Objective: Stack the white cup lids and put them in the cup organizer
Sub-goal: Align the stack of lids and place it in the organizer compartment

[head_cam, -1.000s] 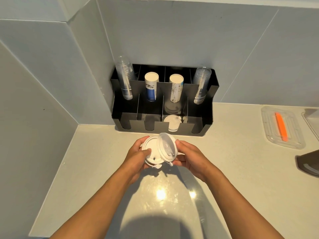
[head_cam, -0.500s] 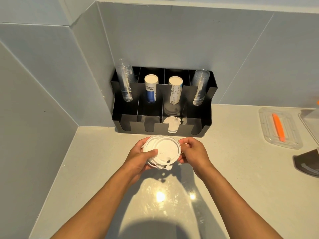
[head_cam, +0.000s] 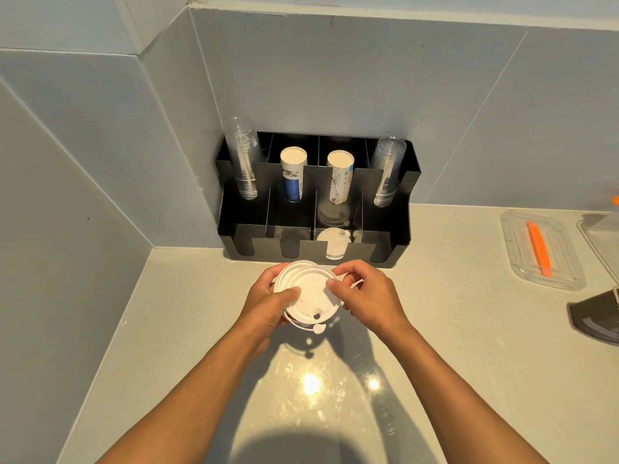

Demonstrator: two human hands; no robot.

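A small stack of white cup lids (head_cam: 310, 296) is held flat above the counter, just in front of the black cup organizer (head_cam: 402, 229). My left hand (head_cam: 268, 308) grips the stack from the left, thumb on the top lid. My right hand (head_cam: 368, 298) pinches the top lid's right rim with thumb and forefinger. A small stopper tab (head_cam: 319, 328) dangles from the stack's near edge. One more white lid (head_cam: 334, 244) stands on edge in the organizer's third front slot.
The organizer sits in the wall corner, holding clear cup stacks (head_cam: 244, 159) at both ends and two paper cup stacks (head_cam: 293, 172) between them. A clear tray (head_cam: 516, 259) with an orange stick lies to the right, beside a dark object (head_cam: 596, 316).
The lid that my right hand held tilted up has come down flat onto the stack in my left hand. Both hands have shifted slightly toward the organizer.
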